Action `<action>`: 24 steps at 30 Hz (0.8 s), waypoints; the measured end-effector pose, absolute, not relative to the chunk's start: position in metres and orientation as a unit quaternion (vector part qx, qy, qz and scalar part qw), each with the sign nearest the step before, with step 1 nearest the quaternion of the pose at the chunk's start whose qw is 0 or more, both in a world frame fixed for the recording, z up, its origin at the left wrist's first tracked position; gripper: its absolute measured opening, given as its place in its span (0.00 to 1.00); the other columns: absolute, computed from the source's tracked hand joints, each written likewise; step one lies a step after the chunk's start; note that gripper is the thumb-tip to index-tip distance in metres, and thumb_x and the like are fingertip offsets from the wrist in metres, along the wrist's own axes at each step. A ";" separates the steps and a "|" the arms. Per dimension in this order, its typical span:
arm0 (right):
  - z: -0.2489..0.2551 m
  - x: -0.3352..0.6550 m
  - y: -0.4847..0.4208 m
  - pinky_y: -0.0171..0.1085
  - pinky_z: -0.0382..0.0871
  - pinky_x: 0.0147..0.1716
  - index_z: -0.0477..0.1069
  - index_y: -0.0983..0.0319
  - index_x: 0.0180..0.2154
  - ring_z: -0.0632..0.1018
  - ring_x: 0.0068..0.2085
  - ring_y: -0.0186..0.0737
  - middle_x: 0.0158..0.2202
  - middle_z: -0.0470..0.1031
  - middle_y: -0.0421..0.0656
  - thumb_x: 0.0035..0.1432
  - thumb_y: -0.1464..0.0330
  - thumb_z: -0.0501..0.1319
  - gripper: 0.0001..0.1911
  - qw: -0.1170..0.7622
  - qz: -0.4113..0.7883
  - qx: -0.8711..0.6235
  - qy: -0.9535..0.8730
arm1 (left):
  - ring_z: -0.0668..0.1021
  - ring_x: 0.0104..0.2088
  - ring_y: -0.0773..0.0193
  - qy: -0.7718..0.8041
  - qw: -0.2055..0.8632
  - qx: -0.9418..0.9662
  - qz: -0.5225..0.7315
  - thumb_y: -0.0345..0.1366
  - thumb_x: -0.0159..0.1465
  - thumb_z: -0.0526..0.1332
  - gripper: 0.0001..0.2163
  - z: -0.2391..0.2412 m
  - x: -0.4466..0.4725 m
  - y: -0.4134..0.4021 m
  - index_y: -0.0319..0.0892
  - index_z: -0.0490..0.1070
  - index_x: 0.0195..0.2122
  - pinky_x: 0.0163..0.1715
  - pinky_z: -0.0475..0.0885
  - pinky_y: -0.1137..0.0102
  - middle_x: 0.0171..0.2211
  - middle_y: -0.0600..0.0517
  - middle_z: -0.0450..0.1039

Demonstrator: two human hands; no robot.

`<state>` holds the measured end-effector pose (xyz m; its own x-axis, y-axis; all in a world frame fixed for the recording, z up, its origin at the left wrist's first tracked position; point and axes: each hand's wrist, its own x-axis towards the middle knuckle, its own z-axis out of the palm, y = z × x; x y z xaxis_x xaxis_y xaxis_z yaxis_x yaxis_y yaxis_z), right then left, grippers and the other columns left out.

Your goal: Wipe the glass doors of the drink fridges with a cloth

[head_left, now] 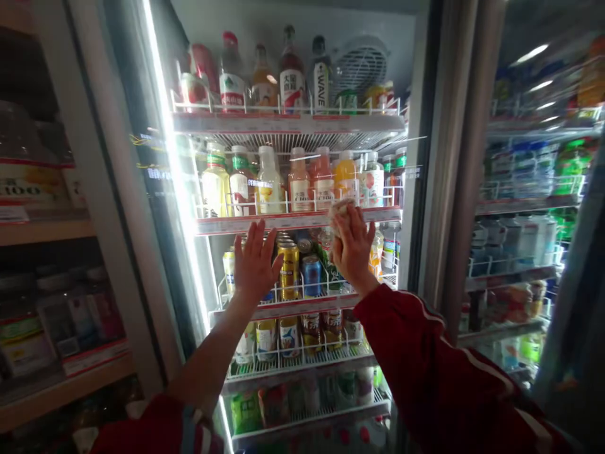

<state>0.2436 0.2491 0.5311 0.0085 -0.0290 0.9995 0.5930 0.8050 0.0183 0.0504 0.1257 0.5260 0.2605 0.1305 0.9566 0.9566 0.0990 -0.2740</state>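
My right hand (352,247) presses a crumpled pale cloth (341,211) toward the glass door (302,255) of a lit drinks fridge, in front of the price rail under the second shelf. Lower and to the left, my left hand (255,261) is spread with its fingers apart and holds nothing. It appears to rest on the same glass, in front of the cans. Behind the glass stand a gold can (288,271) and a blue can (312,275). The cloth's far side is hidden.
Bottles (292,72) line the top shelf, with juice bottles (299,180) below. A bright light strip (174,157) runs down the door's left side. Shelves with bottles (31,164) are at left; another drinks fridge (515,205) stands at right, beyond a metal frame (472,145).
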 end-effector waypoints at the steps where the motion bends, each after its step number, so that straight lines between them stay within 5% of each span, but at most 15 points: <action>1: 0.528 0.240 0.244 0.55 0.43 0.62 0.63 0.55 0.56 0.56 0.65 0.45 0.64 0.58 0.44 0.60 0.69 0.50 0.22 0.660 -0.237 -0.203 -0.683 | 0.51 0.66 0.57 -0.485 0.555 -0.565 -0.370 0.40 0.64 0.57 0.30 0.526 0.050 0.126 0.47 0.47 0.66 0.65 0.40 0.55 0.66 0.46 0.48; 7: 0.520 0.244 0.244 0.54 0.44 0.63 0.67 0.54 0.52 0.58 0.65 0.43 0.63 0.60 0.43 0.61 0.70 0.50 0.18 0.644 -0.272 -0.174 -0.693 | 0.52 0.66 0.57 -0.484 0.554 -0.565 -0.374 0.40 0.64 0.56 0.29 0.526 0.050 0.126 0.48 0.48 0.65 0.65 0.41 0.55 0.66 0.47 0.48; 12: 0.525 0.265 0.264 0.56 0.48 0.61 0.61 0.57 0.58 0.56 0.65 0.46 0.65 0.54 0.46 0.61 0.69 0.49 0.23 0.689 -0.260 -0.237 -0.633 | 0.51 0.66 0.58 -0.491 0.578 -0.549 -0.352 0.41 0.64 0.56 0.29 0.526 0.048 0.125 0.45 0.50 0.65 0.65 0.41 0.57 0.65 0.45 0.50; 24: 0.508 0.242 0.249 0.53 0.41 0.64 0.65 0.54 0.54 0.58 0.65 0.42 0.62 0.61 0.44 0.60 0.71 0.52 0.20 0.647 -0.304 -0.158 -0.681 | 0.50 0.66 0.58 -0.479 0.581 -0.566 -0.337 0.39 0.65 0.54 0.23 0.510 0.101 0.153 0.42 0.57 0.61 0.65 0.36 0.54 0.63 0.43 0.55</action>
